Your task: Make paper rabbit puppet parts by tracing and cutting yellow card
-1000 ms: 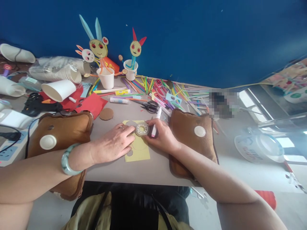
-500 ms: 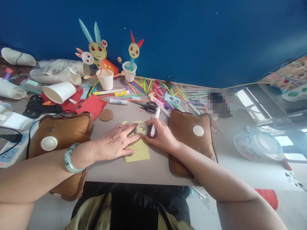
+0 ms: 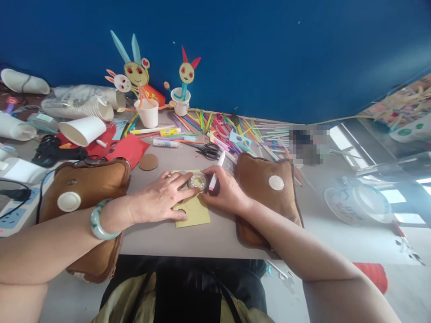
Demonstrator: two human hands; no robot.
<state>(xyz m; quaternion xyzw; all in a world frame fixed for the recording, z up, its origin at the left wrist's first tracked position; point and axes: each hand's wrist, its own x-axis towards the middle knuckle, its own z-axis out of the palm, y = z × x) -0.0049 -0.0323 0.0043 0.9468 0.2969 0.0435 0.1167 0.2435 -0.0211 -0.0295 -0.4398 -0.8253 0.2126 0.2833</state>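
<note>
A small, ring-shaped roll of tape (image 3: 197, 181) lies flat on a sheet of yellow paper (image 3: 198, 214). My left hand (image 3: 161, 195) is spread over the paper, index and middle fingers against the roll's left side, thumb resting lower on the sheet. In my right hand (image 3: 229, 193) is a white marker (image 3: 217, 170), tilted, its pink end low beside the roll's right edge. The fingers of that hand also come close to the roll. Something dark shows behind the marker inside the grip; I cannot make it out.
Brown hot-water bags (image 3: 266, 202) flank the hands. Behind are black-handled scissors (image 3: 210, 150), a cardboard disc (image 3: 148, 162), a glue stick (image 3: 166, 143), scattered coloured sticks and paper cups (image 3: 147, 114) with rabbit figures. A glue gun (image 3: 50, 150) and power strip (image 3: 20, 208) lie left.
The marker in my right hand has tilted slightly, its lower end shifting a little left. My left hand has stayed almost in place on the paper and roll.
</note>
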